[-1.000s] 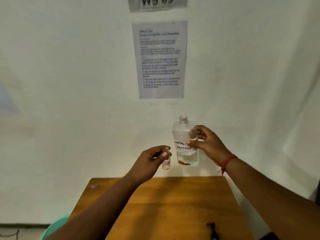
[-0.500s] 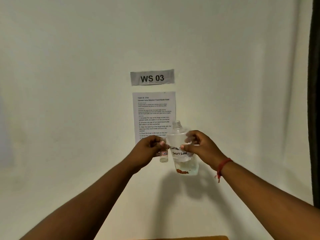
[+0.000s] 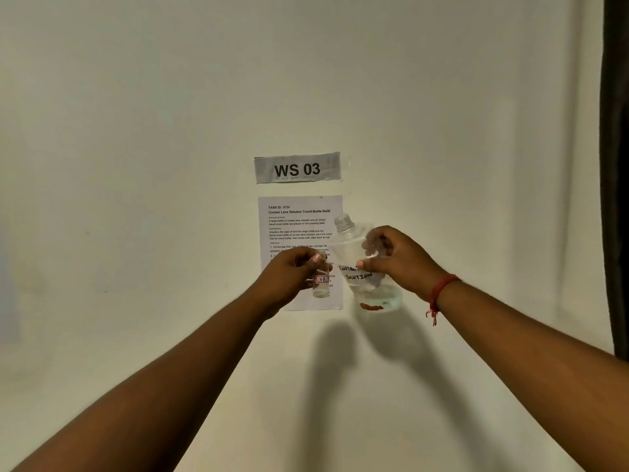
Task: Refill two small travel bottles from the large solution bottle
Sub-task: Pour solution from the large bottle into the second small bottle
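My right hand grips the large clear solution bottle around its upper body. The bottle is uncapped, leans its neck slightly left, carries a handwritten "contact solution" label and has a little liquid at its bottom. My left hand holds a small clear travel bottle by its top, upright, with a red-framed "17B" sticker. The two bottles hang side by side in the air in front of the wall, a small gap between them. No second small bottle is in view.
A white wall fills the view, with a "WS 03" sign and a printed task sheet behind the hands. A dark curtain edge runs down the right side. A red thread bracelet circles my right wrist.
The view has tilted upward, so the wooden table has dropped out of sight. Both hands have risen with their bottles and the bottles have come closer together.
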